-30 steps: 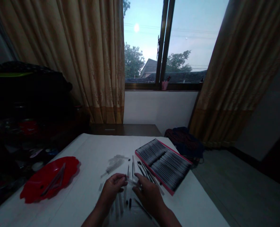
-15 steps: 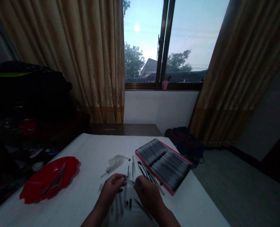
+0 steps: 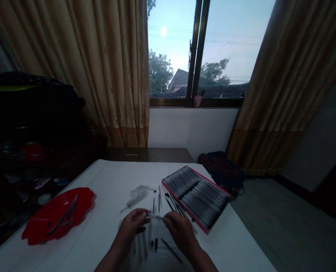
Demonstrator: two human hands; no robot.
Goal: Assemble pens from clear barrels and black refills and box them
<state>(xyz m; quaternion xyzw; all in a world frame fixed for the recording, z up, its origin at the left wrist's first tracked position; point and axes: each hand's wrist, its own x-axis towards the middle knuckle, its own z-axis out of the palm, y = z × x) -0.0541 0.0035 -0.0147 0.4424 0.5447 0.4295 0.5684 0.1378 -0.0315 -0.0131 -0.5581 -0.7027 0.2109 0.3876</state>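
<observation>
My left hand (image 3: 133, 226) and my right hand (image 3: 180, 229) are closed on opposite ends of a thin clear pen barrel (image 3: 156, 217), held level above the table. Dim light leaves its details blurred. Just beyond my hands lie dark pen refills (image 3: 153, 205) and a small black cap (image 3: 155, 191). Loose clear barrels (image 3: 138, 195) make a pile to the far left of them. Below the hands are more clear barrels (image 3: 140, 245), black caps (image 3: 156, 243) and a dark slim stick (image 3: 172, 251). Several dark pens (image 3: 175, 207) rest beyond my right hand.
A pink-edged tray (image 3: 203, 226) full of rows of pens sits at the right of the white table (image 3: 108, 177). On the left stands a red scalloped plate (image 3: 84, 198) with clear, long pieces in it. A dark cloth bundle (image 3: 223, 168) lies past the table's right corner.
My right hand has shifted slightly to the right and now shows more of the barrel between the hands. More of the dark stick below it is uncovered.
</observation>
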